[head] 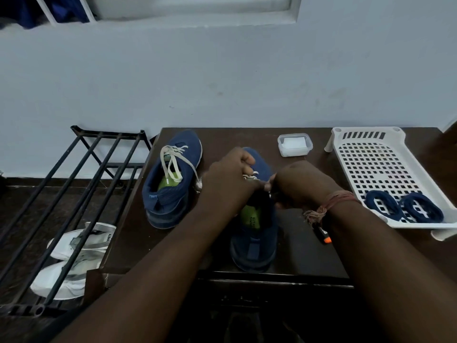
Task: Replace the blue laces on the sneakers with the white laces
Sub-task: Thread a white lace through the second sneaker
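- Near sneaker [254,233]: blue, green insole showing, standing on the dark surface [296,243] with heel toward the person and toe toward the wall; its long axis runs straight away from the viewer. It lies directly under and between both hands.
- White lace [249,176]: only short crossings show over the tongue, just between the two hands; the ends are hidden.
- Left hand [230,177]: over the left side of the eyelets, fingers curled, apparently pinching the lace; the contact itself is hidden.
- Right hand [299,184]: over the right side, fingers curled inward toward the tongue; what they hold cannot be made out. Both hands sit equally near the eyelets.
- Judgement: lacing of this shoe looks to be in its upper rows.
- Far sneaker [173,174]: to the left, already threaded in white, ends loose.
- Blue laces [405,206]: two coils in the white tray [376,154] at right, well apart from the shoes.
- Clear box [294,144] near the wall; marker [322,235] beside the right wrist.
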Demonstrator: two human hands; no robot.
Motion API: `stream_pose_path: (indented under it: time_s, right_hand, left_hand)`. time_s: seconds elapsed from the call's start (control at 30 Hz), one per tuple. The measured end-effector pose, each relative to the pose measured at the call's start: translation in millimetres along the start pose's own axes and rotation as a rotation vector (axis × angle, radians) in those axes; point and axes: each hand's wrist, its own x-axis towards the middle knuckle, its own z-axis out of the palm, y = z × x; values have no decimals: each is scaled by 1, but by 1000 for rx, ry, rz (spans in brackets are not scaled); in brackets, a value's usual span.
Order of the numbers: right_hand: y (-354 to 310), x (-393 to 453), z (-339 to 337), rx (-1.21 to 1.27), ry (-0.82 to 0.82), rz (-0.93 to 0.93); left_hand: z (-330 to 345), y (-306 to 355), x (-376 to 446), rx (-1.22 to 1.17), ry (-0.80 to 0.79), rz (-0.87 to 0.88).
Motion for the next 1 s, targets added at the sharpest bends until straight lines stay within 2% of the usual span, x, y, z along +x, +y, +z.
stream_pose_path:
  time_s: [0.03, 0.1, 0.17, 0.2, 0.23, 0.27, 0.3, 0.33, 0.37, 0.43, 0.47, 0.5, 0.7, 0.8, 0.83, 0.87, 0.97, 1.0]
  right_hand:
    - [2, 4, -8, 146, 56, -11]
    - [-6, -1, -23, 651, 232, -60]
    - [-15, -10, -43, 1054, 583, -183]
    - [-19, -16, -49, 1115, 781, -255]
    - [-23, -23, -52, 1040, 940, -308]
    - [-22, -24, -52, 891, 1044, -351]
    - [-21, -26, -49, 704, 1053, -348]
    - [-19, -26, -45, 534, 961, -312]
    - [-14, -24, -39, 356, 792, -249]
    - [-6, -19, -22, 19, 371, -130]
    - [-2, -18, -12, -91, 199, -104]
    - [-2, -20, -7, -153, 97, -96]
    - [-11, -14, -13, -41, 49, -38]
    - [-19, -21, -27, 3, 183, -76]
    - [-16, -22, -29, 156, 193, 3]
    - [-15, -20, -28, 188, 164, 41]
    - [-6, -21, -17, 145, 161, 20]
    - [-4, -21, -13, 138, 111, 3]
  left_hand:
    - [-8, 4, 2, -127, -16, -63]
    - [-24, 7, 8, -240, -12, -134]
    - [-36, 1, 13, -184, 9, -161]
    - [-39, -4, 13, -143, 3, -184]
    - [-40, -9, 13, -108, -22, -209]
    - [-39, -13, 12, -70, -67, -232]
    - [-39, -14, 10, -26, -124, -245]
    - [-38, -13, 8, 10, -180, -251]
    - [-36, -12, 8, 37, -223, -253]
    - [-35, -7, 7, 100, -283, -251]
    - [-36, -5, 7, 126, -302, -255]
    - [-36, -4, 6, 140, -314, -259]
    - [-36, -12, 9, 235, -313, -237]
    - [-34, -13, 10, 317, -323, -220]
    - [-32, -13, 10, 328, -331, -219]
    - [-31, -13, 10, 331, -335, -216]
    - [-31, -13, 10, 241, -293, -151]
    - [-33, -13, 10, 186, -287, -103]
